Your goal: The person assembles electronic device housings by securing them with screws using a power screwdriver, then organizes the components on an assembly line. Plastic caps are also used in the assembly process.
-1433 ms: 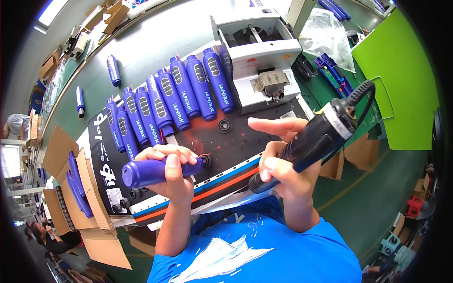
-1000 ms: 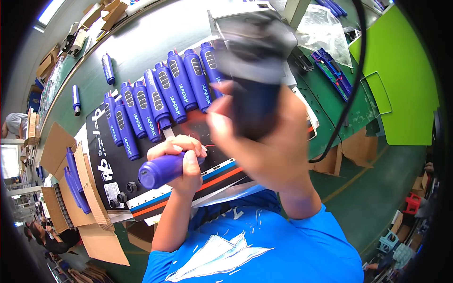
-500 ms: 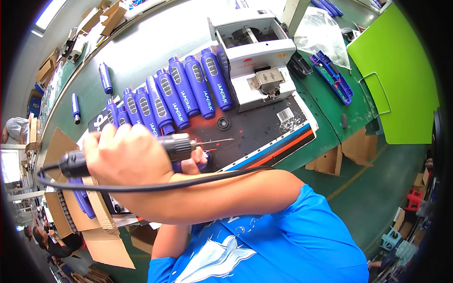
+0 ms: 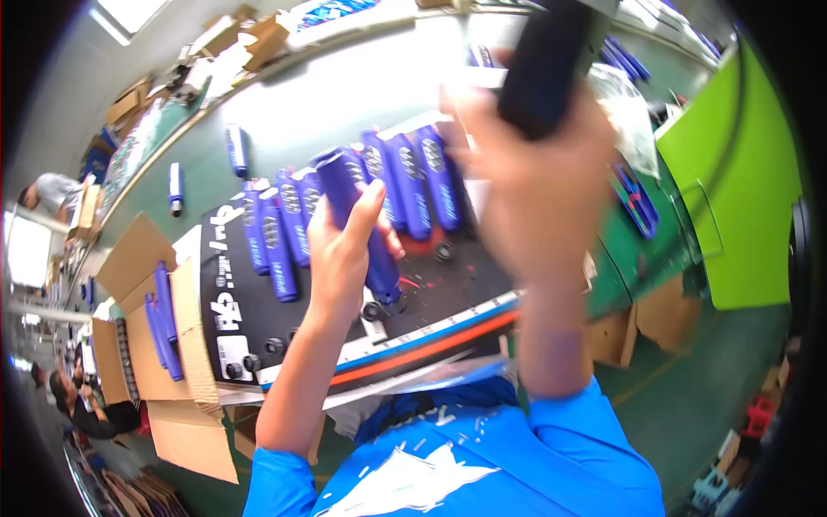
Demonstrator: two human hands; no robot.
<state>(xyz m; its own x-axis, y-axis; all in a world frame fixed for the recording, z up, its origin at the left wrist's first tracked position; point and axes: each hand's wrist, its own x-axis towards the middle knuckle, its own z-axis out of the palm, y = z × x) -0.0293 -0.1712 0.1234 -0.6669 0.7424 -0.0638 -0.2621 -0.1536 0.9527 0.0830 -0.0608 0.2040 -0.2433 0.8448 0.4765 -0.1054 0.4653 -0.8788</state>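
Note:
My left hand [image 4: 336,263] is closed around a purple tube-shaped housing [image 4: 379,269], tilted above the black mat [image 4: 469,289]. Smeared by motion, my right hand [image 4: 551,185] is raised to the right, gripping a black corded electric screwdriver [image 4: 538,82]; its bit is not discernible. Behind the left hand, several similar purple housings [image 4: 408,183] with oval grey panels lie side by side on the mat. Black ring-shaped caps [image 4: 274,346] sit near its front edge, and another cap [image 4: 444,251] lies right of the held housing.
A cardboard box [image 4: 205,345] holding purple housings stands at the left. An open purple shell [image 4: 635,205], a clear plastic bag [image 4: 633,129] and a bright green panel [image 4: 732,189] are on the right. The right hand and screwdriver hide most of the white machine.
My right hand has swung up and right with the screwdriver, away from the left side. My left hand, mostly hidden before, now shows with the purple housing, raised over the mat.

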